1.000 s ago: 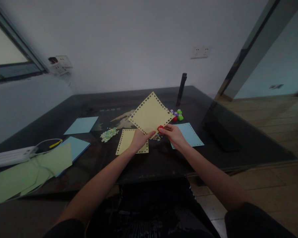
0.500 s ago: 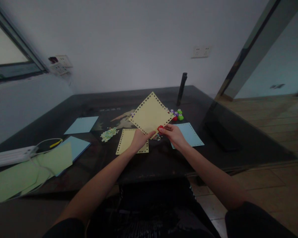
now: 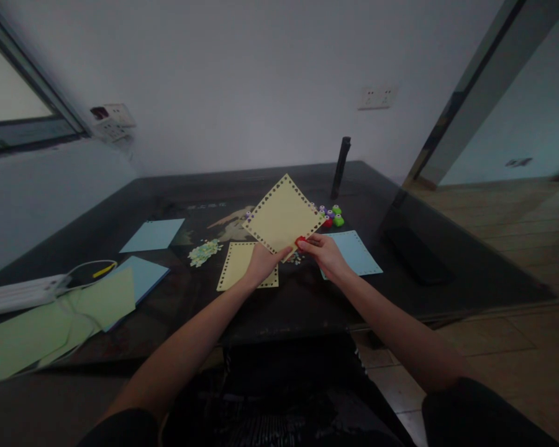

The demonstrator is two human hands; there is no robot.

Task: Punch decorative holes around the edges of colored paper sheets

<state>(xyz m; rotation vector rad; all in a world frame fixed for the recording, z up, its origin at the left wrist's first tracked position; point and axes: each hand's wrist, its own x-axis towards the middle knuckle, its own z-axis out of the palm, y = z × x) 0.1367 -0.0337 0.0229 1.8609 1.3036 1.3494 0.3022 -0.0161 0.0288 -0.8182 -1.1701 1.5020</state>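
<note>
My left hand (image 3: 263,262) grips a yellow sheet of paper (image 3: 285,214) near its lower corner, the thumb lying on top. The sheet is raised above the table and turned cornerwise, with small punched holes running along its edges. In my right hand (image 3: 325,251) is a small red craft punch (image 3: 301,242), set against the sheet's lower right edge. Below my left hand lies another yellow sheet (image 3: 235,264) with a punched border. A light blue sheet (image 3: 356,253), also punched along its edges, rests beside my right hand. Tiny paper cutouts (image 3: 295,258) lie under the raised sheet.
Several coloured punches (image 3: 338,220) stand behind the raised sheet. A heap of paper cutouts (image 3: 205,251) lies to the left. Farther left are blue sheets (image 3: 153,235), green sheets (image 3: 32,329) and a white power strip (image 3: 23,293). A black upright object (image 3: 340,167) stands at the back.
Almost nothing differs. The raised yellow sheet has shifted very slightly, and both hands keep their hold with the punch at the same edge.
</note>
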